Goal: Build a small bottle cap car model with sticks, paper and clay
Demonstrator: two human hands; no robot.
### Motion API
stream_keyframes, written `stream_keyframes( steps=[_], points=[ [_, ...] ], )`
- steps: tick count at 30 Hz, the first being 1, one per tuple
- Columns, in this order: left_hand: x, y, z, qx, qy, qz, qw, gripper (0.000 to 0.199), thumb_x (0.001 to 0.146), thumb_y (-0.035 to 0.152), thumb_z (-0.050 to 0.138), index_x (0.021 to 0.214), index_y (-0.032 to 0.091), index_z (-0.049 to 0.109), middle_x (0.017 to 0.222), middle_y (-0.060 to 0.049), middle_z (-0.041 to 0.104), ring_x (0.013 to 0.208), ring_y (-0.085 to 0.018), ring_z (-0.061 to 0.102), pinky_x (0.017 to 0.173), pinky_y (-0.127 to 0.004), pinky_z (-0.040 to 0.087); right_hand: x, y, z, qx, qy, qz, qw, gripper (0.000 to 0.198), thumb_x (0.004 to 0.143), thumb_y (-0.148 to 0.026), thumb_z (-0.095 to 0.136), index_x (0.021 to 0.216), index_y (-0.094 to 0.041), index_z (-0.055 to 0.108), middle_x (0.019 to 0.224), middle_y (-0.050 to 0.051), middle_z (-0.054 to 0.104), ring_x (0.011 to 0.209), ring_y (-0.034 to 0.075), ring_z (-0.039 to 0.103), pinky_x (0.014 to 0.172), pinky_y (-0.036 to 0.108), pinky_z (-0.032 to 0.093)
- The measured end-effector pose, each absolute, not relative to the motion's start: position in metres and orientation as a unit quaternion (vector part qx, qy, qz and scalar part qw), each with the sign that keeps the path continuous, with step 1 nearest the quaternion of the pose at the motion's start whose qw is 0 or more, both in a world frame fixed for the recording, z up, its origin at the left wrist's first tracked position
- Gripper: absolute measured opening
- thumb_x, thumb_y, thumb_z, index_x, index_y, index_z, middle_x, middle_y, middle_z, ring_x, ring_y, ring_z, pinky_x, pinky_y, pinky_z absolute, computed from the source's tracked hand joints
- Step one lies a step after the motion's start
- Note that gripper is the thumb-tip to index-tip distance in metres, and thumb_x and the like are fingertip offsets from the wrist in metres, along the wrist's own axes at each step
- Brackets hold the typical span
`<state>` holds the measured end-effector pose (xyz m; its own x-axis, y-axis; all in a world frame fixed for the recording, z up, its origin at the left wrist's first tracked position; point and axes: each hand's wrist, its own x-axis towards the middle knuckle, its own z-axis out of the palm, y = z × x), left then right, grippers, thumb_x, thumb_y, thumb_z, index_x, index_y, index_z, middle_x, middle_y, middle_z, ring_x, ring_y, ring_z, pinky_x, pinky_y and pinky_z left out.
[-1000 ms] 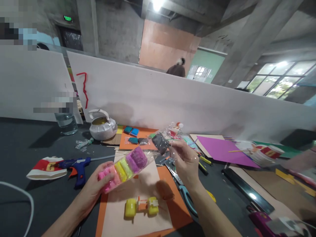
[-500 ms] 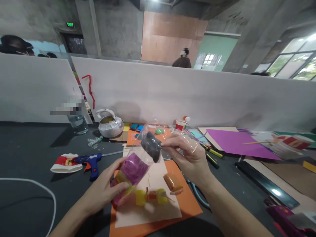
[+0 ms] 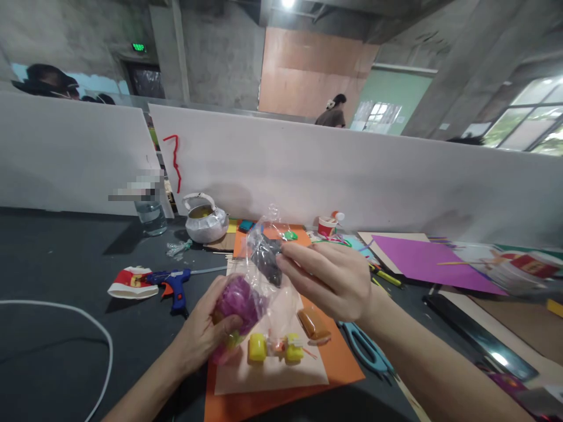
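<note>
My left hand [image 3: 200,328] is closed around a clear plastic bag [image 3: 261,225] holding soft packets, among them a purple packet [image 3: 240,299] and yellow and pink ones. My right hand [image 3: 329,278] pinches the edge of a wrapped black packet [image 3: 267,258] at the bag's upper part. Clear film surrounds the black packet; whether it lies fully inside the bag I cannot tell. Below the hands, two yellow pieces [image 3: 257,347] with a small orange part between them rest on a pale sheet [image 3: 272,378]. An orange-brown packet [image 3: 314,324] lies to their right.
A blue glue gun [image 3: 176,287] lies left beside a crushed paper cup [image 3: 132,283]. Behind are a silver kettle [image 3: 206,225] and a water container [image 3: 152,217]. Blue-handled scissors [image 3: 367,349], a purple sheet [image 3: 433,264] and a black bar [image 3: 479,337] are on the right.
My right hand has turned, its back now facing me more, and the black packet sits deeper among the clear film. The purple packet has bunched up in my left hand. The view has shifted slightly.
</note>
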<state>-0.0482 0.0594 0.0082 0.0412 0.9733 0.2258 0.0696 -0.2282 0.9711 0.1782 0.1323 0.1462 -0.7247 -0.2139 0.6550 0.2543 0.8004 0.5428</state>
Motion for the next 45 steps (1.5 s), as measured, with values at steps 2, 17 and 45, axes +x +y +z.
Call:
stream_keyframes(
  steps=[2,17,45],
  points=[
    [-0.048,0.059,0.006,0.584,0.443,0.531,0.425,0.058,0.082,0.05,0.072,0.135,0.03,0.062,0.133,-0.009,0.061,0.127,-0.035,0.052,0.108,-0.041,0.04,0.175,0.136,0.141,-0.023,-0.875,-0.3,0.38,0.022,0.095,-0.008,0.048,0.1,-0.021,0.065,0.092,0.006,0.074,0.063,0.015,0.059,0.051,0.029,0.043],
    [-0.044,0.055,0.042,0.541,0.418,0.605,0.408,0.079,0.074,0.034,0.082,0.147,0.028,0.051,0.158,-0.007,0.045,0.147,-0.035,0.036,0.12,-0.039,0.031,0.169,0.115,0.148,-0.124,-0.903,0.01,0.412,0.023,0.096,-0.009,0.057,0.116,-0.02,0.058,0.109,0.008,0.073,0.098,0.016,0.071,0.081,0.027,0.06],
    [-0.023,0.063,0.052,0.664,0.392,0.559,0.305,0.067,0.091,0.033,0.068,0.147,0.034,0.032,0.153,-0.005,0.049,0.14,-0.026,0.047,0.113,-0.037,0.041,0.163,0.117,0.139,-0.192,-0.878,-0.07,0.433,0.012,0.099,-0.014,0.051,0.092,-0.014,0.061,0.062,-0.003,0.057,0.051,0.008,0.046,0.053,0.021,0.036]
  ],
)
